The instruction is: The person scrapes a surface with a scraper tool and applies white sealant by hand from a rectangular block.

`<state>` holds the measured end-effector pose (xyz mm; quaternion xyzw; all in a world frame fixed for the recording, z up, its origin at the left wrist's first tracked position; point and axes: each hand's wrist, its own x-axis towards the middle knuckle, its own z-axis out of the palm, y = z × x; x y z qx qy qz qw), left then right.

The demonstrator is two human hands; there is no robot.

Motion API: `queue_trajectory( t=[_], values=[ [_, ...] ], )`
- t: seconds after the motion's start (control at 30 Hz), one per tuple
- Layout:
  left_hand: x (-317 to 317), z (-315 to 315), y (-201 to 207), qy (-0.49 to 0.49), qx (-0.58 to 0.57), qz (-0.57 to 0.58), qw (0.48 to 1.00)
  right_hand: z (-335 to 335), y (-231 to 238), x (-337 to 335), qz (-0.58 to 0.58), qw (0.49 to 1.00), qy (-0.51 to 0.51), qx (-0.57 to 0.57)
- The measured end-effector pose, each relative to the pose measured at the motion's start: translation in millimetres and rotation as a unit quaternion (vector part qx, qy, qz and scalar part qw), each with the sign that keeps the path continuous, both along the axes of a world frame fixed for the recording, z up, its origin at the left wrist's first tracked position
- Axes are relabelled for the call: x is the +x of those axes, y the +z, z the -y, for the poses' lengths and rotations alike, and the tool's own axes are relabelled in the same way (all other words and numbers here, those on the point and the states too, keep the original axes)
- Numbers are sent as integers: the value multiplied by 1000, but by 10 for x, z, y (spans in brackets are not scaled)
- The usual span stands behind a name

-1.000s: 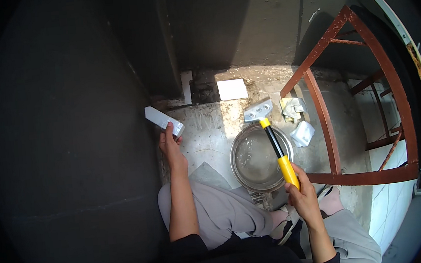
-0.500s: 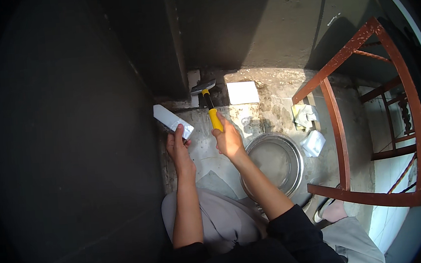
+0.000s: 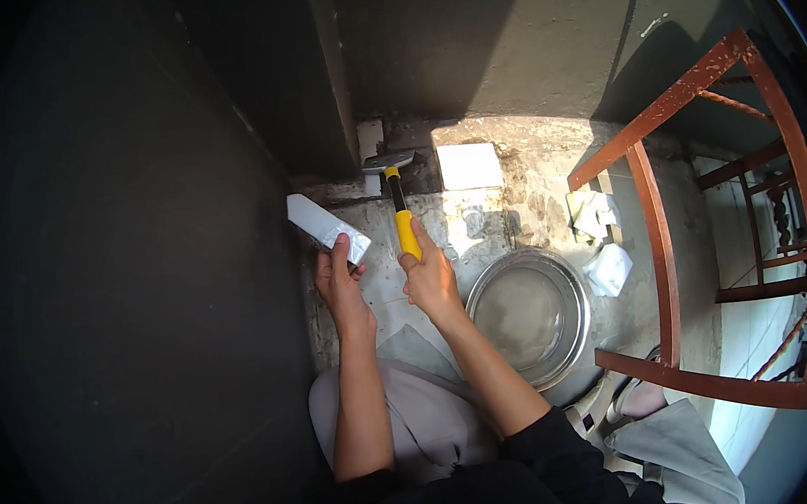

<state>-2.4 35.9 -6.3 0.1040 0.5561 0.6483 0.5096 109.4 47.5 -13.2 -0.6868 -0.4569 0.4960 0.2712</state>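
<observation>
My right hand (image 3: 431, 278) is wrapped round the yellow-and-black handle of a hammer (image 3: 405, 228). Its grey metal head lies over the dark gap at the foot of the wall, close to a narrow white tile piece (image 3: 369, 141) at the corner. My left hand (image 3: 342, 290) grips a long white tile strip (image 3: 321, 222) by its near end, thumb on top; the far end is cut to a point. A square white tile (image 3: 470, 166) sits by the wall, right of the hammer head.
A round metal basin (image 3: 527, 318) with cloudy liquid stands right of my right forearm. Beyond it lie a crumpled cloth (image 3: 592, 215) and a white plastic bundle (image 3: 608, 270). A rust-red metal frame (image 3: 662, 260) rises at the right. Dark walls (image 3: 140, 273) close in the left side.
My right hand and the hammer have shifted slightly left and toward me, and the handle stands straighter. My left hand still grips the tile strip. The view has shifted a little.
</observation>
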Motion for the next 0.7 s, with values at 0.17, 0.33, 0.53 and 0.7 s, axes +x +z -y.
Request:
queue_trajectory(
  t=[0.17, 0.33, 0.53, 0.7],
  values=[
    [8, 4, 4, 1, 2, -3, 1000, -66, 26, -28, -17, 1000, -13, 1],
    [20, -6, 14, 0, 4, 0, 1000, -73, 69, -33, 26, 1000, 7, 13],
    [-6, 10, -5, 3, 6, 1, 1000, -37, 41, -63, 91, 993, 26, 72],
    [13, 6, 11, 4, 4, 2, 1000, -118, 95, -61, 92, 993, 29, 61]
  ],
)
